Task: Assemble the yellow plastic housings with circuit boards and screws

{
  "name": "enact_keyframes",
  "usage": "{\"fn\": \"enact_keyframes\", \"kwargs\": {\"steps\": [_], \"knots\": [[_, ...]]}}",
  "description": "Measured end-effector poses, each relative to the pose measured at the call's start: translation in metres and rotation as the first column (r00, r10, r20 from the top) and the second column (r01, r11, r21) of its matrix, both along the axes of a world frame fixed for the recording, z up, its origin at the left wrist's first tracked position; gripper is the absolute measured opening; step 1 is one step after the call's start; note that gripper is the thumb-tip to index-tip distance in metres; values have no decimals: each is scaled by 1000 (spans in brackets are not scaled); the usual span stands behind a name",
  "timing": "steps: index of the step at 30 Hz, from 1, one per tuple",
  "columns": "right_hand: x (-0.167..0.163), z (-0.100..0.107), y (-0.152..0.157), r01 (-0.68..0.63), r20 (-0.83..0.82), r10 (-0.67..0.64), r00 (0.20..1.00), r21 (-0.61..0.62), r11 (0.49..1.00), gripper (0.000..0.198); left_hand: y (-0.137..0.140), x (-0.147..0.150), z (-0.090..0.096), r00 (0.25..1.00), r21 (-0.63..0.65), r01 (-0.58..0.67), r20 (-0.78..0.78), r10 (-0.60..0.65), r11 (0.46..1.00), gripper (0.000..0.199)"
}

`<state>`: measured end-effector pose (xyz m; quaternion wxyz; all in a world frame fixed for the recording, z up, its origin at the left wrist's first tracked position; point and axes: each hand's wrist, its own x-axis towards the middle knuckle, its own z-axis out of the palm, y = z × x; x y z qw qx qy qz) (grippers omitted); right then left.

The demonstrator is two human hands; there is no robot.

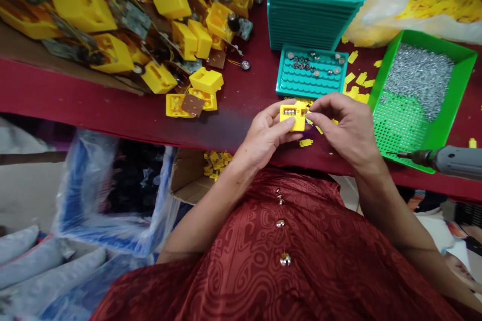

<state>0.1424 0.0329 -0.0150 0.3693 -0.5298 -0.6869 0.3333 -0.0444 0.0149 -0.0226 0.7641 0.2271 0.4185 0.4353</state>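
Note:
My left hand [265,133] grips a small yellow plastic casing [297,124], thumb on its front and fingers behind. In the casing's slot sits a row of silver button cells [289,112]. My right hand [344,123] is at the casing's right edge, thumb and forefinger pinched together. Whatever those fingertips hold, if anything, is too small to make out. Just beyond both hands lies a teal ribbed tray [311,85] with several loose button cells on it. Small yellow plastic covers [306,143] are scattered on the table under and around my hands.
A tall stack of teal trays [307,20] stands behind, its top full of cells. On the right are a green basket [408,133] of small metal screws and a power screwdriver [452,160]. Yellow casings with wired parts [85,7] pile up at left. A cardboard box [188,178] sits below the edge.

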Motion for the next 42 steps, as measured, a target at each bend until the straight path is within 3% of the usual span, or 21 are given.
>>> {"fn": "enact_keyframes", "kwargs": {"steps": [4, 7, 9, 13, 15, 17, 21, 24, 29, 31, 34, 38, 42], "knots": [[-1, -3, -2, -3, 125, -8, 992, 91, 996, 5, -3, 2, 1, 998, 10, 65, -15, -65, 998, 42], [-5, -8, -6, 49, 129, -75, 989, 194, 980, 10, -5, 2, 1, 997, 19, 66, -47, -65, 998, 40], [-10, -12, -9, 70, 108, -93, 990, 195, 978, 14, -5, 0, 0, 996, 30, 47, -71, -45, 998, 39], [-12, -12, -10, 44, 64, -46, 997, 34, 998, 14, -9, -6, 0, 993, 26, 59, -107, -56, 998, 42], [-9, -6, -9, -11, 34, 15, 999, -103, 995, 12, -11, -9, 0, 990, 6, 94, -108, -93, 996, 43], [-2, 0, -9, -49, 36, 56, 998, -165, 985, 11, -13, -11, 2, 989, -12, 106, -101, -106, 994, 43], [14, 6, -21, -129, 202, 136, 970, -48, 990, 14, -13, -18, 5, 993, -24, 20, -115, -23, 1000, 38], [20, -3, -36, -230, 385, 208, 899, 9, 973, 26, -10, -23, 7, 995, -51, -17, -101, 12, 999, 34], [19, -27, -52, -245, 529, 128, 839, 158, 956, 35, -8, -24, 9, 997, -96, -35, -66, 28, 995, 39], [19, -29, -54, -239, 496, 112, 861, 200, 950, 32, -9, -23, 10, 997, -87, -46, -65, 40, 995, 37], [19, -20, -52, -211, 400, 129, 907, 167, 963, 26, -10, -20, 9, 996, -80, -65, -60, 60, 995, 29], [10, 6, -41, 2, 91, -3, 996, 10, 1000, 12, -10, -16, 7, 998, -88, -64, -20, 63, 994, 23], [-1, 18, -24, 62, -191, -97, 977, -181, 982, 4, -10, -12, 4, 999, -76, -32, 36, 35, 997, 22]]}}
